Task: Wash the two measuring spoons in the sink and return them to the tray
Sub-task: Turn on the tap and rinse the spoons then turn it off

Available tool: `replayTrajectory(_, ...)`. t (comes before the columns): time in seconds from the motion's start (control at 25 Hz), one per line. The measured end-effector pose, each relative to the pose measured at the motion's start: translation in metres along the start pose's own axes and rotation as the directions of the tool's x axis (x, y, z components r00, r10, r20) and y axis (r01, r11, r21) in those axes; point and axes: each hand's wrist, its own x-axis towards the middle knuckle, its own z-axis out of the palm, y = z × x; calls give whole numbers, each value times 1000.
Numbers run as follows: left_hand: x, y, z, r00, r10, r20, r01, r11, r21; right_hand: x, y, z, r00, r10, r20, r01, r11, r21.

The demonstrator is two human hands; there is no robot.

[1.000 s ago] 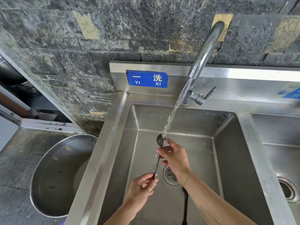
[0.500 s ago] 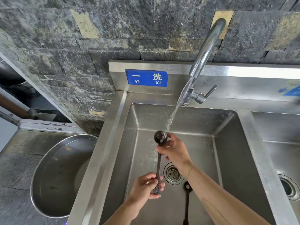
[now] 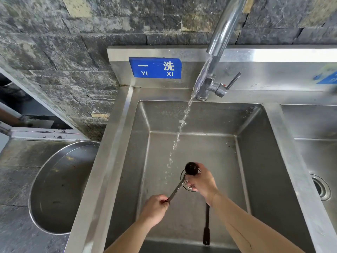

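We see both hands inside the sink (image 3: 259, 161), over its floor. The left hand (image 3: 155, 209) is closed, pinching the tail end of a dark spoon (image 3: 177, 188) between thumb and fingers. The spoon runs up and right from that grip to its round bowl, which sits at the top of the right hand (image 3: 201, 180). The right hand is curled round the bowl end, fingers wrapped under it and thumb side up, so it has hold of the spoon too. The bowl's dark round back faces us.

The spoon is held in the air above the drain (image 3: 186, 187), which is mostly hidden behind the right hand. The water (image 3: 179, 128) runs from the faucet (image 3: 217, 42) and falls just left of the bowl; we cannot tell whether it touches the spoon.

A second spoon (image 3: 207, 225) lies flat on the sink floor, handle running towards us, its upper end hidden under the right wrist. Neither hand touches it.

A blue label (image 3: 156, 68) reading YI XI is stuck on the backsplash left of the faucet. A large metal basin (image 3: 60, 187) sits on the counter left of the sink, partly tucked under its rim. A second sink (image 3: 313, 125) lies to the right with its own drain. We see no tray in view.
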Motion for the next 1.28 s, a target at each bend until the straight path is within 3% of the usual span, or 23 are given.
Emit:
replayTrajectory(0.12, 16, -12, 31, 981, -55, 184, 26, 987, 157, 23, 48, 5, 992, 114, -53, -115, 993, -21)
replayTrajectory(0.24, 36, -25, 62, 956, -72, 283, -28, 943, 333, 45, 91, 15, 980, 198, 4, -196, 970, -142)
replayTrajectory(0.36, 56, -41, 86, 920, -151, 362, 11, 932, 362, 63, 128, 26, 966, 259, 0, -256, 957, -139)
replayTrajectory(0.48, 76, -54, 94, 936, -155, 315, -14, 881, 473, 76, 145, 27, 977, 203, -60, -209, 968, -141)
replayTrajectory(0.76, 85, -67, 104, 956, -195, 219, 48, 840, 540, 73, 154, 31, 989, 123, -87, -143, 945, -294)
replayTrajectory(0.88, 81, -64, 103, 966, -158, 205, 4, 801, 599, 66, 144, 19, 983, 168, -70, -179, 962, -208)
replayTrajectory(1.0, 79, -45, 102, 988, -93, 127, -18, 737, 676, 58, 128, -8, 980, 90, -180, -140, 948, -286)
replayTrajectory(1.16, 85, -10, 124, 976, -28, 216, -106, 807, 581, 52, 133, -54, 886, 60, -459, -260, 885, -386)
replayTrajectory(1.28, 92, 1, 151, 972, -57, 228, -58, 882, 467, 56, 158, -73, 910, 197, -365, -331, 876, -352)
